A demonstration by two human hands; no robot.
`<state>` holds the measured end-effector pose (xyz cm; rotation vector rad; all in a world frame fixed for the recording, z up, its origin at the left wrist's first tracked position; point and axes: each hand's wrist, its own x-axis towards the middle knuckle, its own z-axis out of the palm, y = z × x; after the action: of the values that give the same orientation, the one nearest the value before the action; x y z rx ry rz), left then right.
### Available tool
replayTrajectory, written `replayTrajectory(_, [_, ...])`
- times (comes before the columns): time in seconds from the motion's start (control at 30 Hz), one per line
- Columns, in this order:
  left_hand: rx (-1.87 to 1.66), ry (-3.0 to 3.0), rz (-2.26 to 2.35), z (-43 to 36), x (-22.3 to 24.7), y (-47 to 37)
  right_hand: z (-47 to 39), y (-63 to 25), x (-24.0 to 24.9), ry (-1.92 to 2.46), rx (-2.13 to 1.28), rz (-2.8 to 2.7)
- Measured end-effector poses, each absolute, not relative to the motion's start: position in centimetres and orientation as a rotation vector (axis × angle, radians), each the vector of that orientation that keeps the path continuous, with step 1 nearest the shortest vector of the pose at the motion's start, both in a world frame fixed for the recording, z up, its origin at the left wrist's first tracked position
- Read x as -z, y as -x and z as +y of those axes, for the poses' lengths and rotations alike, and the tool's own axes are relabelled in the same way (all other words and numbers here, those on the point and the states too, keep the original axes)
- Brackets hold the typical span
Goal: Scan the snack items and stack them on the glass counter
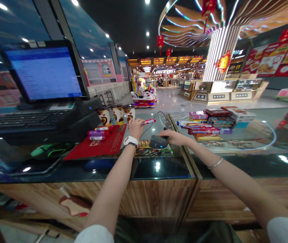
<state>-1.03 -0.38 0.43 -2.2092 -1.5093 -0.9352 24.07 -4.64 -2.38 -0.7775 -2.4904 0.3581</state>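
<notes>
A slim red candy roll [148, 122] sticks out to the right from my left hand [136, 129], whose fingers are closed on its left end. My right hand [173, 136] grips the handle of a dark grey barcode scanner [158, 141], its head turned to the left and a small blue light showing on it. The scanner is a little below and to the right of the candy roll, apart from it. Several purple and red candy rolls [99, 134] lie on a red mat [113, 141] left of my left hand. Right of my right hand, more Mentos rolls [202, 130] are piled.
A monitor [45, 74] and keyboard [29, 116] stand at the left, with a green-lit mouse [49, 150] in front. Three patterned cups [118, 114] line the counter behind the mat. Boxed goods [220, 116] lie at the right on the glass counter [247, 148]. A black cable [160, 113] loops behind my hands.
</notes>
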Motion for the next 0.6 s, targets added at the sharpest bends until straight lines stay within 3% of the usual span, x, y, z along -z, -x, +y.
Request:
replayTrajectory(0.37, [0.964, 2.246, -1.451, -0.3, -0.5, 0.8, -4.7, -24.4, 2.1, 0.787, -0.466, -2.429])
replayTrajectory(0.6, [0.920, 2.290, -1.411, -0.9, -0.8, 0.3, -4.3, -25.4, 1.5, 0.983, -0.082, -2.141])
